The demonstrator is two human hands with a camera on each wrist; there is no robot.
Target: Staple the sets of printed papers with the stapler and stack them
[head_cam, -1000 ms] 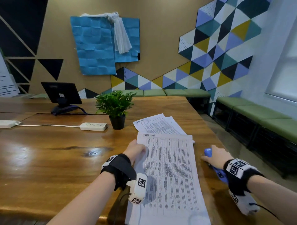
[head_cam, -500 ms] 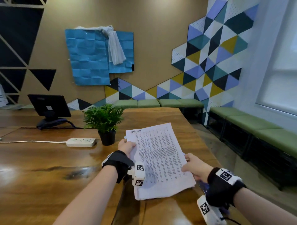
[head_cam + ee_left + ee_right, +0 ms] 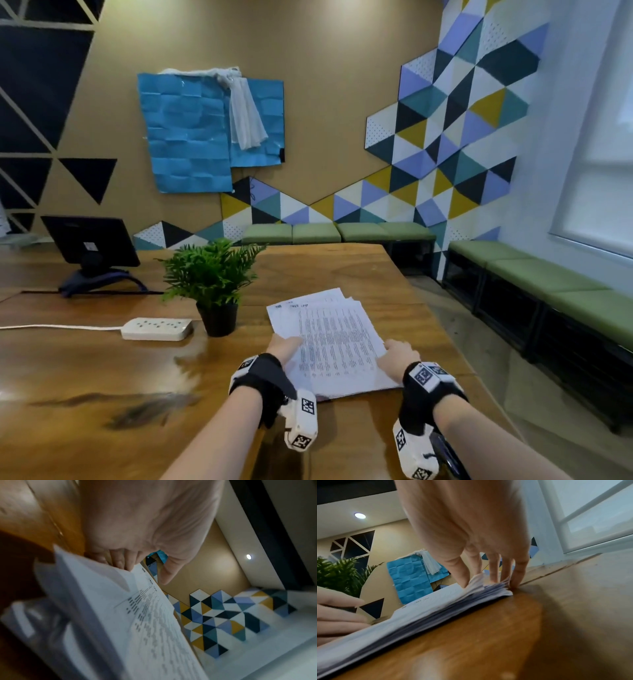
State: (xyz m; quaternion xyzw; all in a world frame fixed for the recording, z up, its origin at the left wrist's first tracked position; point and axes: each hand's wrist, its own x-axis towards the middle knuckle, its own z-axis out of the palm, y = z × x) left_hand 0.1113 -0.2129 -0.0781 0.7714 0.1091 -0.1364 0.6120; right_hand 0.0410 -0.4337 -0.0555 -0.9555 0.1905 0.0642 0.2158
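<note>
A set of printed papers (image 3: 334,342) lies on top of a fanned stack of other sets (image 3: 322,297) on the wooden table (image 3: 102,377). My left hand (image 3: 285,346) holds the set's left edge, with fingers (image 3: 120,562) tucked under the top sheets and the thumb above. My right hand (image 3: 397,354) pinches the right edge: the thumb (image 3: 462,577) sits on top, the other fingertips (image 3: 513,580) stand against the edge, and the sheets curl up between them. The dark blue stapler (image 3: 445,454) is mostly hidden under my right wrist.
A potted plant (image 3: 214,284) stands just left of the stack, with a white power strip (image 3: 157,329) further left. A black monitor (image 3: 90,245) is at the back left. The table's right edge (image 3: 455,342) runs close beside my right hand. Green benches (image 3: 534,270) line the wall.
My right hand left the stapler and joined the left on the paper set. Both hands lifted the set, carried it forward and lowered it onto the stack.
</note>
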